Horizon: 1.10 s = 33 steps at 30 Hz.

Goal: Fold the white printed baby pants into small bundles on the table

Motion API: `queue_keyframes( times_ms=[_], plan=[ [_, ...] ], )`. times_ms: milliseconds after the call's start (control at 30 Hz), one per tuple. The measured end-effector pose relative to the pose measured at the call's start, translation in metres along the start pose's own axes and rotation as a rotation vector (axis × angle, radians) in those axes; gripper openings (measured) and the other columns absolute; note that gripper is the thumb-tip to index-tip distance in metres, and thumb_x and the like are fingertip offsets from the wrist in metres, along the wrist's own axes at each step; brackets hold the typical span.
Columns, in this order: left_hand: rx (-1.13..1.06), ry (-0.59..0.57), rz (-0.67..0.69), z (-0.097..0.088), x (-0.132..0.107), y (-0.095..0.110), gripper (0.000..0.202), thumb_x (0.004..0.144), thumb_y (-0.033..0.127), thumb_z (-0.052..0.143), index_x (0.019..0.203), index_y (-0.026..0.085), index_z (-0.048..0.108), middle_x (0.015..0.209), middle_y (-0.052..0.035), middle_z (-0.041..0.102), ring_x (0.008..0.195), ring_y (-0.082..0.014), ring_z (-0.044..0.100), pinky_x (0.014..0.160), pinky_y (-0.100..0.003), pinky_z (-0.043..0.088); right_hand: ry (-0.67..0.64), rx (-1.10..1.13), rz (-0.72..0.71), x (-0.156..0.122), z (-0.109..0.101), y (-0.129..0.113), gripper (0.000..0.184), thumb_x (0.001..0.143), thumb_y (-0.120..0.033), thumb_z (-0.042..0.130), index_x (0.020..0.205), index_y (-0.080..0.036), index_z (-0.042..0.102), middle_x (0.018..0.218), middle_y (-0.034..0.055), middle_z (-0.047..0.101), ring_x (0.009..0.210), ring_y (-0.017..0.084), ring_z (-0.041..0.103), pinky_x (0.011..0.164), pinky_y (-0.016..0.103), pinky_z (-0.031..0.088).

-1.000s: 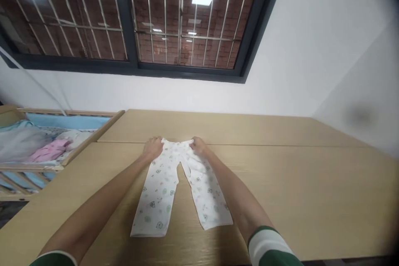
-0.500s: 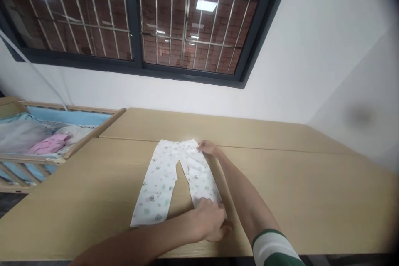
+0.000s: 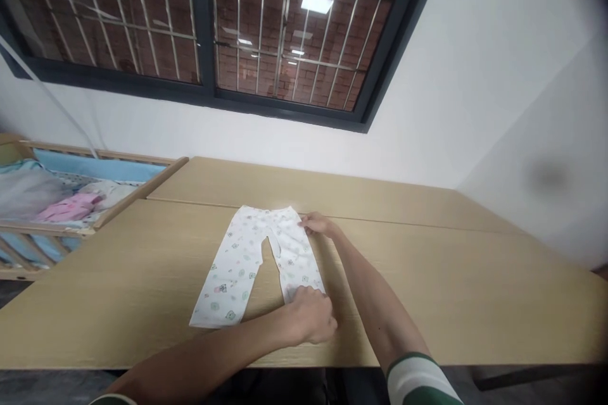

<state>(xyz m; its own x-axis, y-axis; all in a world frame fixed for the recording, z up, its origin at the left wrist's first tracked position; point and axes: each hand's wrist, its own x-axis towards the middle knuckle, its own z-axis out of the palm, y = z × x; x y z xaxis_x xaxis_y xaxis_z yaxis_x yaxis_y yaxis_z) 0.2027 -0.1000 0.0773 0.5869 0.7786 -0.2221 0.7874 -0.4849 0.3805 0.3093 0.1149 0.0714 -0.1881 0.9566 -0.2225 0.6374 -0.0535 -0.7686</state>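
A pair of small white baby trousers point(image 3: 237, 266) with a light printed pattern lies flat on the wooden table point(image 3: 451, 291), waistband away from me. My right hand point(image 3: 317, 224) pinches the waistband's right corner, fingers closed on the cloth. Crossing in front of me, my left hand point(image 3: 311, 319) has its fingers closed on the hem of the right trouser leg, which it covers. The left trouser leg lies free, its hem near the table's front edge.
A wooden cot point(image 3: 142, 186) stands against the table's left side, holding a pink garment point(image 3: 69, 207) and pale bedding. A barred window point(image 3: 213, 31) fills the wall behind. The white wall meets the table at the back and right.
My left hand went from the waistband's left corner down and across to the right leg's hem and has drawn that hem slightly towards the waist. My right hand has stayed on the waistband.
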Motion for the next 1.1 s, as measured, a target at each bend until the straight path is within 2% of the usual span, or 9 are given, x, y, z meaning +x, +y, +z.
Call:
queue_keyframes(
  times_ms=[133, 267, 367, 533, 667, 833, 967, 1033, 1100],
  plan=[
    [-0.172, 0.096, 0.049, -0.010, -0.022, -0.015, 0.025, 0.088, 0.029, 0.044, 0.084, 0.018, 0.066, 0.088, -0.0116, 0.075, 0.086, -0.0278, 0.072, 0.072, -0.037, 0.054, -0.021, 0.067, -0.072, -0.008, -0.011, -0.021, 0.023, 0.076, -0.027, 0.072, 0.063, -0.014, 0.058, 0.059, 0.0017, 0.058, 0.058, 0.012, 0.053, 0.054, 0.021, 0.042],
    [-0.835, 0.176, 0.075, -0.010, -0.063, -0.038, 0.022, 0.090, 0.031, 0.044, 0.075, 0.019, 0.055, 0.079, -0.0042, 0.073, 0.063, -0.0149, 0.068, 0.059, -0.024, 0.052, -0.035, 0.110, -0.149, -0.003, -0.004, -0.057, 0.021, 0.082, -0.029, 0.064, 0.068, -0.015, 0.058, 0.063, 0.0023, 0.061, 0.059, 0.010, 0.055, 0.056, 0.020, 0.045],
    [-1.140, 0.285, -0.021, -0.005, -0.100, -0.058, 0.027, 0.089, 0.039, 0.050, 0.072, 0.019, 0.053, 0.079, -0.0042, 0.072, 0.053, -0.0116, 0.062, 0.055, -0.024, 0.051, -0.039, 0.095, -0.152, 0.008, 0.027, -0.087, 0.022, 0.085, -0.029, 0.062, 0.068, -0.016, 0.057, 0.061, 0.0031, 0.062, 0.056, 0.010, 0.057, 0.054, 0.020, 0.046],
    [-1.208, 0.455, -0.292, 0.007, -0.151, -0.103, 0.036, 0.087, 0.051, 0.050, 0.072, 0.018, 0.057, 0.074, -0.0030, 0.070, 0.050, -0.0130, 0.061, 0.053, -0.026, 0.050, -0.053, -0.062, -0.102, 0.024, 0.100, -0.124, 0.019, 0.078, -0.018, 0.065, 0.060, -0.014, 0.061, 0.052, 0.0061, 0.063, 0.049, 0.013, 0.057, 0.052, 0.022, 0.048],
    [-0.996, 0.496, -0.431, 0.018, -0.174, -0.137, 0.037, 0.090, 0.047, 0.046, 0.071, 0.019, 0.059, 0.073, -0.0036, 0.070, 0.056, -0.0169, 0.063, 0.057, -0.028, 0.049, -0.032, -0.237, -0.076, 0.026, 0.145, -0.138, 0.011, 0.075, -0.013, 0.066, 0.063, -0.012, 0.066, 0.050, 0.0081, 0.062, 0.054, 0.019, 0.062, 0.055, 0.025, 0.049],
    [-0.074, 0.668, -0.579, 0.028, -0.197, -0.141, 0.038, 0.096, 0.041, 0.043, 0.067, 0.021, 0.057, 0.064, -0.0055, 0.066, 0.062, -0.0235, 0.065, 0.055, -0.029, 0.039, -0.002, -0.337, -0.203, -0.004, 0.178, -0.150, 0.019, 0.089, -0.026, 0.061, 0.101, -0.012, 0.068, 0.098, 0.0168, 0.074, 0.090, 0.027, 0.070, 0.076, 0.033, 0.054],
    [0.214, 0.888, -0.208, 0.045, -0.195, -0.124, 0.026, 0.097, 0.036, 0.048, 0.097, 0.018, 0.067, 0.101, -0.0119, 0.073, 0.094, -0.0278, 0.069, 0.076, -0.037, 0.050, -0.203, -0.331, -0.643, -0.064, 0.196, -0.147, 0.046, 0.097, -0.044, 0.056, 0.134, -0.017, 0.055, 0.140, 0.0138, 0.059, 0.125, 0.025, 0.058, 0.104, 0.036, 0.047],
    [0.304, 0.911, -0.168, 0.058, -0.186, -0.121, 0.035, 0.096, 0.036, 0.049, 0.114, 0.011, 0.065, 0.120, -0.0199, 0.069, 0.111, -0.0344, 0.064, 0.091, -0.045, 0.049, -0.392, -0.350, -0.900, -0.095, 0.203, -0.135, 0.056, 0.101, -0.050, 0.049, 0.146, -0.018, 0.046, 0.154, 0.0134, 0.047, 0.140, 0.025, 0.046, 0.115, 0.038, 0.038],
    [0.370, 0.875, -0.220, 0.070, -0.178, -0.124, 0.042, 0.096, 0.038, 0.049, 0.115, 0.004, 0.065, 0.118, -0.0256, 0.068, 0.116, -0.0400, 0.062, 0.097, -0.051, 0.047, -0.520, -0.381, -0.992, -0.117, 0.206, -0.116, 0.061, 0.103, -0.053, 0.043, 0.155, -0.021, 0.037, 0.163, 0.0112, 0.034, 0.151, 0.024, 0.030, 0.122, 0.038, 0.027]
  ],
)
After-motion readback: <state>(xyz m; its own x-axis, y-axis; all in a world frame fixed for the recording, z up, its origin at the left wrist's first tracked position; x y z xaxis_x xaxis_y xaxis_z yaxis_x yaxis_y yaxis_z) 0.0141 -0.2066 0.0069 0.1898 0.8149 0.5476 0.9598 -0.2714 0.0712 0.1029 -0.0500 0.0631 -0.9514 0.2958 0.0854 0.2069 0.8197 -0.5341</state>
